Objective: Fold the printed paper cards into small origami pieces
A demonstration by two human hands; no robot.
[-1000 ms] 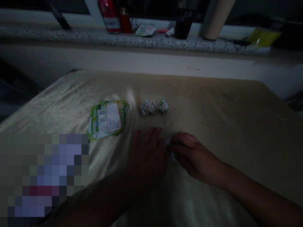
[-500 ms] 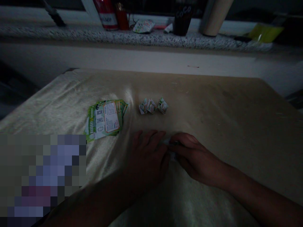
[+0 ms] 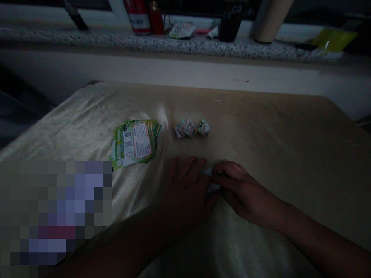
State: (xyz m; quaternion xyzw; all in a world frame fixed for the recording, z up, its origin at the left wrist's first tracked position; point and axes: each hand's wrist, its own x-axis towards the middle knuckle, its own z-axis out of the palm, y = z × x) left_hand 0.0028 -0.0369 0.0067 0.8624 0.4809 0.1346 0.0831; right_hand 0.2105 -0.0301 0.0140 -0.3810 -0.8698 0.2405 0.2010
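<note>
A small piece of folded paper point(image 3: 213, 187), pale and mostly covered by fingers, lies on the cloth-covered table between my hands. My left hand point(image 3: 189, 185) rests palm down, its outer fingers spread on the cloth, while its thumb and index finger hold the paper's left side. From the right, my right hand point(image 3: 239, 185) pinches the paper with bent fingers. Beyond the hands are folded paper pieces: two touching at the left point(image 3: 185, 128) and a single folded piece point(image 3: 204, 127) at the right. Dim light hides the paper's exact shape.
A fanned stack of green-and-white printed cards point(image 3: 135, 143) lies left of the folded pieces. A blurred-out patch point(image 3: 58, 212) covers the lower left. Along the speckled sill point(image 3: 121, 40) stand a red can point(image 3: 138, 19), a dark cup point(image 3: 230, 23) and a beige cylinder point(image 3: 272, 23).
The whole view has shifted slightly, so things appear a little further right. Slightly more of the paper shows between my hands, which keep nearly the same grip.
</note>
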